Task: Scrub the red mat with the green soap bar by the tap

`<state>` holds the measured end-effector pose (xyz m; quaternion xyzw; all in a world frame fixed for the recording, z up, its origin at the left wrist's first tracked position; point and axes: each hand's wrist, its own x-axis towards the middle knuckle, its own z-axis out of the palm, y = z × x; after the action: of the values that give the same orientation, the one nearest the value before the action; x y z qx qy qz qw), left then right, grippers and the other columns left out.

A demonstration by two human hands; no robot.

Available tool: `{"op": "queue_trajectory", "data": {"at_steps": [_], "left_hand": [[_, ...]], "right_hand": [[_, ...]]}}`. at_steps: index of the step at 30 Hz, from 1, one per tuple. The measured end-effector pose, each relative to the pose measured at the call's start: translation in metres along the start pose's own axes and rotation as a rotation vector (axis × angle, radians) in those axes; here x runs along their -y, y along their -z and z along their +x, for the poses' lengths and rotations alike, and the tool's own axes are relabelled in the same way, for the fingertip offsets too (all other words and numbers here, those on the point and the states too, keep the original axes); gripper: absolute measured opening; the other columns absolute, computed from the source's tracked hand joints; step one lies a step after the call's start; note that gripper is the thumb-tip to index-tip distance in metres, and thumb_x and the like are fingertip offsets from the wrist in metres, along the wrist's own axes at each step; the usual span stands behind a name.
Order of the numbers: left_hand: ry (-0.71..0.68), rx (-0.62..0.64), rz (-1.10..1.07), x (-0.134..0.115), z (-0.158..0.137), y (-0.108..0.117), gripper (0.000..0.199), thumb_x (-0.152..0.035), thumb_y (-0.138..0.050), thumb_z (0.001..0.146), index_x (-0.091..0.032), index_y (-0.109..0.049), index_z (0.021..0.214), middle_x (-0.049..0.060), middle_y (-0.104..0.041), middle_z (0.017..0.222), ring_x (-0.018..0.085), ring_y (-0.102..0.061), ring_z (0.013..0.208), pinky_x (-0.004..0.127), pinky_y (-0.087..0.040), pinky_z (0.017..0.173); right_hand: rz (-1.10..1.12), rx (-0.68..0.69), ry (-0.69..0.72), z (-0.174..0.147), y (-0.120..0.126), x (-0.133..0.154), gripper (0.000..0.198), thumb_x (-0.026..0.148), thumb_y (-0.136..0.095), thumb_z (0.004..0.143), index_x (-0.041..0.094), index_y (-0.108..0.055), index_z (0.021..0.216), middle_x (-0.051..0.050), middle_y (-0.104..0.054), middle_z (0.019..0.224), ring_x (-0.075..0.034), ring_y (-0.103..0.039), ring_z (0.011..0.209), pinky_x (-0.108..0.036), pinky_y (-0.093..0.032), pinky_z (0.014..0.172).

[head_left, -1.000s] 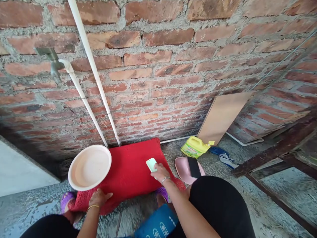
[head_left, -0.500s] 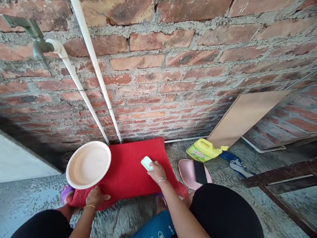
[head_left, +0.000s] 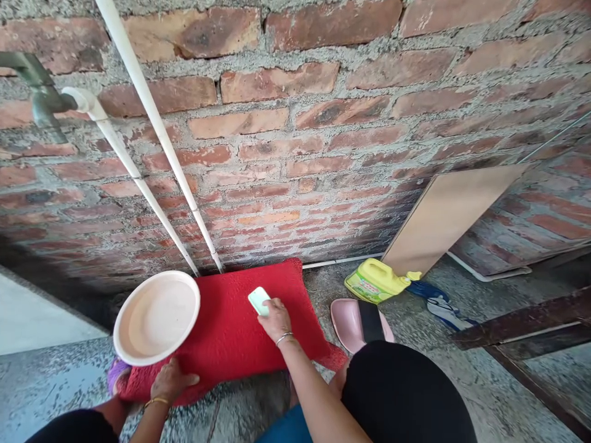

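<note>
A wet-looking red cloth (head_left: 226, 332) lies spread over a low, flat support whose form it hides. Near its right half, my right hand (head_left: 277, 320) is closed around a pale green scrub brush (head_left: 258, 299), held against the cloth's upper side. My left hand (head_left: 170, 383) rests on the cloth's near left edge, thumb stretched out to the right and palm down. Just above that hand, a round pale pink basin (head_left: 157, 317) with water in it sits on the cloth's left end.
A brick wall (head_left: 277, 147) stands behind, with white pipes (head_left: 159, 129) and a tap (head_left: 44, 92). To the right are a pink dustpan-like scoop (head_left: 346, 323), a yellow detergent jug (head_left: 376, 282), a leaning board (head_left: 452, 221) and slippers (head_left: 446, 311).
My right hand has slid the brush a little to the left over the cloth. My left hand keeps its place on the cloth. The view has shifted slightly.
</note>
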<state>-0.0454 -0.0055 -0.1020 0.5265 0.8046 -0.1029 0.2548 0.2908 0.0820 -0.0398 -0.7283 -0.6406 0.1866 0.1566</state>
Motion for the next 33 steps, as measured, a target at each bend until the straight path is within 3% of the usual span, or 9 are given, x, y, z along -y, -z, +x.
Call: {"op": "queue_trajectory", "data": {"at_steps": [3,5,12,15,18,22,24,29,33], "left_hand": [[-0.005,-0.018,0.016,0.002,0.002,-0.005,0.070,-0.055,-0.059,0.058,-0.010,-0.050,0.111,0.020,-0.063,0.114,0.029,-0.060,0.105,0.038,-0.046,0.089],[-0.001,-0.022,0.008,0.003,0.003,-0.005,0.069,-0.054,-0.059,0.058,-0.010,-0.050,0.110,0.020,-0.063,0.114,0.029,-0.060,0.106,0.037,-0.046,0.089],[0.028,-0.002,0.010,-0.002,0.004,0.002,0.066,-0.051,-0.063,0.056,-0.014,-0.051,0.109,0.015,-0.064,0.114,0.029,-0.061,0.105,0.037,-0.048,0.088],[0.046,0.005,0.013,-0.009,-0.001,0.007,0.064,-0.050,-0.065,0.055,-0.014,-0.053,0.106,0.015,-0.065,0.113,0.029,-0.061,0.104,0.036,-0.048,0.088],[0.055,0.027,0.012,-0.018,-0.011,0.015,0.062,-0.051,-0.066,0.053,-0.014,-0.055,0.103,0.016,-0.065,0.112,0.028,-0.060,0.105,0.034,-0.047,0.088],[0.090,0.068,0.015,-0.029,-0.022,0.031,0.062,-0.044,-0.070,0.050,-0.014,-0.055,0.102,0.016,-0.064,0.112,0.029,-0.059,0.107,0.034,-0.048,0.086],[0.108,0.073,0.007,-0.032,-0.024,0.037,0.064,-0.042,-0.072,0.048,-0.012,-0.055,0.102,0.018,-0.063,0.113,0.030,-0.058,0.109,0.034,-0.047,0.086],[0.139,0.082,-0.030,-0.034,-0.023,0.042,0.068,-0.040,-0.075,0.044,-0.011,-0.057,0.103,0.018,-0.063,0.112,0.030,-0.058,0.109,0.034,-0.047,0.089],[0.157,0.091,-0.033,-0.034,-0.019,0.041,0.070,-0.042,-0.077,0.041,-0.014,-0.058,0.102,0.017,-0.063,0.112,0.030,-0.058,0.108,0.034,-0.047,0.090]], "right_hand": [[-0.060,0.113,0.078,0.003,-0.007,0.012,0.037,0.025,-0.064,0.066,0.027,-0.065,0.103,-0.005,-0.057,0.103,-0.019,-0.054,0.092,-0.028,-0.039,0.082],[-0.077,0.133,0.021,0.005,-0.001,0.002,0.037,0.024,-0.064,0.067,0.026,-0.065,0.103,-0.006,-0.057,0.103,-0.020,-0.054,0.092,-0.029,-0.039,0.082],[-0.039,-0.069,-0.507,0.002,0.048,-0.078,0.038,0.033,-0.057,0.075,0.020,-0.061,0.111,-0.012,-0.056,0.108,-0.023,-0.059,0.089,-0.033,-0.041,0.079],[-0.017,-0.151,-0.594,-0.001,0.053,-0.088,0.043,0.038,-0.054,0.077,0.016,-0.058,0.115,-0.016,-0.056,0.108,-0.028,-0.058,0.093,-0.037,-0.041,0.078],[0.019,-0.154,-0.408,0.005,0.034,-0.060,0.040,0.036,-0.057,0.076,0.019,-0.059,0.112,-0.012,-0.056,0.107,-0.025,-0.055,0.099,-0.034,-0.040,0.084],[0.038,0.005,-0.037,0.013,-0.011,0.018,0.034,0.032,-0.063,0.071,0.024,-0.062,0.104,-0.006,-0.055,0.101,-0.020,-0.055,0.093,-0.028,-0.039,0.086],[0.030,0.105,0.073,0.015,-0.034,0.061,0.035,0.031,-0.064,0.070,0.025,-0.062,0.104,-0.006,-0.055,0.100,-0.019,-0.055,0.091,-0.027,-0.039,0.085],[-0.020,0.284,0.181,0.024,-0.073,0.138,0.037,0.030,-0.063,0.070,0.025,-0.061,0.106,-0.007,-0.054,0.105,-0.021,-0.055,0.094,-0.030,-0.039,0.082],[-0.071,0.291,0.225,0.037,-0.070,0.139,0.033,0.027,-0.062,0.070,0.023,-0.062,0.103,-0.008,-0.054,0.106,-0.023,-0.054,0.094,-0.031,-0.039,0.082]]}}
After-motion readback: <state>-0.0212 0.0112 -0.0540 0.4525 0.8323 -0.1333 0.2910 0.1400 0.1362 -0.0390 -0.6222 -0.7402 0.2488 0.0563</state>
